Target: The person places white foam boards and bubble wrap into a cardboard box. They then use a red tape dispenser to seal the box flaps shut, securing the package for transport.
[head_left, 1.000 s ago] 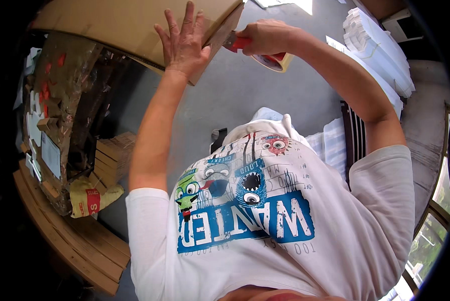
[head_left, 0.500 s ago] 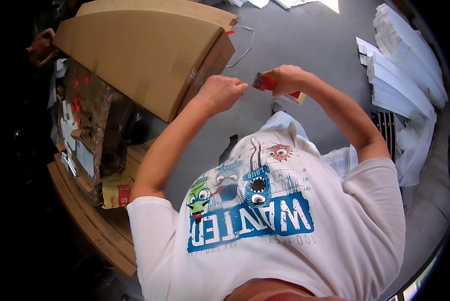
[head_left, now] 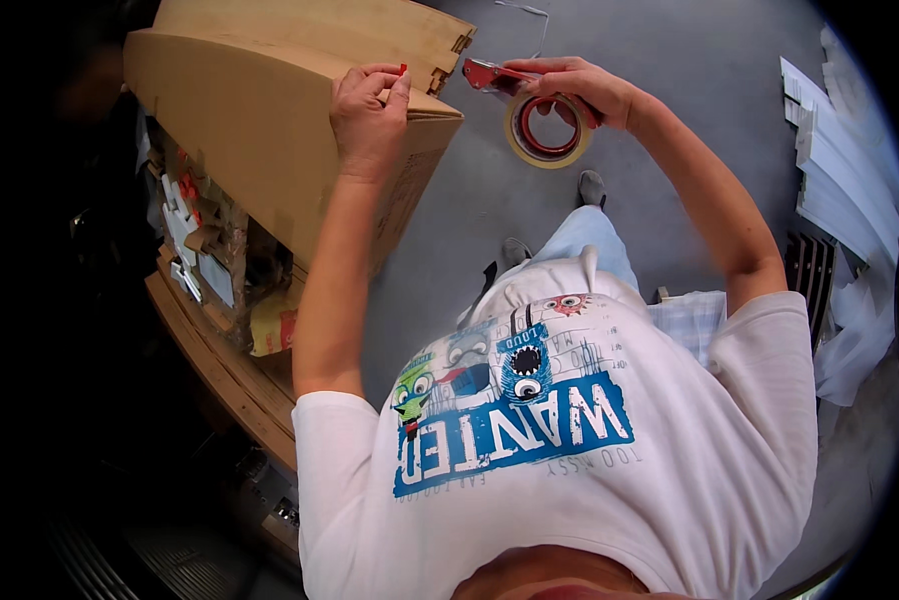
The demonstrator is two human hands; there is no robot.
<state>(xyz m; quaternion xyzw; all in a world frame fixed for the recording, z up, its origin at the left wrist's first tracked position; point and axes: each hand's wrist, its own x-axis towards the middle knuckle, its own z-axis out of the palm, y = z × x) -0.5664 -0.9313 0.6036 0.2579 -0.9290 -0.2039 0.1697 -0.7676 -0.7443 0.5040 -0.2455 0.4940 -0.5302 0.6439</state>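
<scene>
My right hand (head_left: 594,88) grips a red tape dispenser (head_left: 489,76) with a metal cutting end and a wide roll of tape (head_left: 517,128). It hangs over the floor, to the right of a long brown cardboard box (head_left: 239,120). My left hand (head_left: 367,118) is over the box's top near its right end, thumb and fingers pinched together. A small red piece (head_left: 403,70) pokes out at those fingertips; its kind is too small to make out. Whether the left hand touches the cardboard cannot be told.
Another brown cardboard piece (head_left: 369,28) lies behind the box. Left of me are a cluttered stand (head_left: 234,240) with scraps and stacked long brown boards (head_left: 219,370). White foam sheets (head_left: 839,180) stand at the right, near a dark slatted thing (head_left: 807,270).
My left hand has moved left and up to the box's top, with a red piece now at its fingertips. My right hand has raised the dispenser and turned it, showing the roll side-on.
</scene>
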